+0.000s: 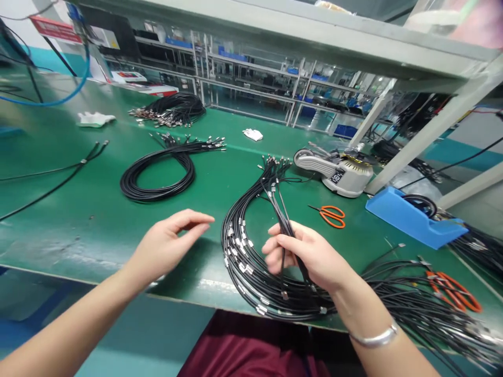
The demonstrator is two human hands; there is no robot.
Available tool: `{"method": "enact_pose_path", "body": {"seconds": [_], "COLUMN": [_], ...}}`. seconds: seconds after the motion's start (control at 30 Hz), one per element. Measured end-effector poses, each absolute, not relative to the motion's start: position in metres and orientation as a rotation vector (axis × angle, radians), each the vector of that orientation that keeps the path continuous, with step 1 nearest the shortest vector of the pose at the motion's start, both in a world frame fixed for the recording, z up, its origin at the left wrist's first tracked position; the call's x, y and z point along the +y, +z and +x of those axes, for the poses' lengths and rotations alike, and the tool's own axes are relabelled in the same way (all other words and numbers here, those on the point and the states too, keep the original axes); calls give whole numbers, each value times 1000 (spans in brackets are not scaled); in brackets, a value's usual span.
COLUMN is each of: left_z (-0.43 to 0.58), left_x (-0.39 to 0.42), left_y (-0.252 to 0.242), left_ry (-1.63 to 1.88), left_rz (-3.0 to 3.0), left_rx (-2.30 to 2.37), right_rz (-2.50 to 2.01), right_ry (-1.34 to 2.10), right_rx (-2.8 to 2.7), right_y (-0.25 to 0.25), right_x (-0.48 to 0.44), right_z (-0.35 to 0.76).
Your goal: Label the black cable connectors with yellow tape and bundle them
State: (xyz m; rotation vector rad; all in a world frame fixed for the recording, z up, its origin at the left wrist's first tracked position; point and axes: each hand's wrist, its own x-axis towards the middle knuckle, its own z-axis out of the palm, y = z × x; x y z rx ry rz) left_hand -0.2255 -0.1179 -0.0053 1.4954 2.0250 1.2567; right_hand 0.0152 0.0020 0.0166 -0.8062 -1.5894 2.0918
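Note:
My right hand (298, 248) is wrapped round several black cables (283, 217) with metal ends, above a large curved bundle of black cables (239, 256) carrying silver clips. To the left of that bundle, my left hand (173, 238) hovers over the green table (212, 196), thumb and forefinger stretched out with a small gap between the tips and nothing held. A coiled bundle of black cables (133, 191) lies beyond my left hand. More loose black cables (408, 298) spread out at the right, partly behind my right forearm.
Orange-handled scissors (333, 215) lie near a grey tape dispenser (341, 175). A blue tape holder (412, 220) stands at the right, with more orange-handled scissors (454, 290) in front. White gloves (252, 134) and another cable pile (176, 109) lie farther back. A shelf beam (275, 31) crosses above.

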Motion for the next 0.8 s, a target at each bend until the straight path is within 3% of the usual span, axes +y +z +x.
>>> {"method": "enact_pose_path", "body": {"seconds": [0.17,0.4,0.8], "left_z": [-220,-203,-198], "left_x": [-126,-109,-78], "left_y": [-29,-24,39], "left_ry": [809,535,671], "left_rz": [2312,2582,2423], "left_rx": [1599,1380,1268], "right_rz": [-834,-866,-987], "right_ry": [2180,2170,1916], "right_rx": [-1576,-1642,-2089], "right_y": [21,18,29], "right_x": [4,3,1], "right_z": [11,8,7]}}
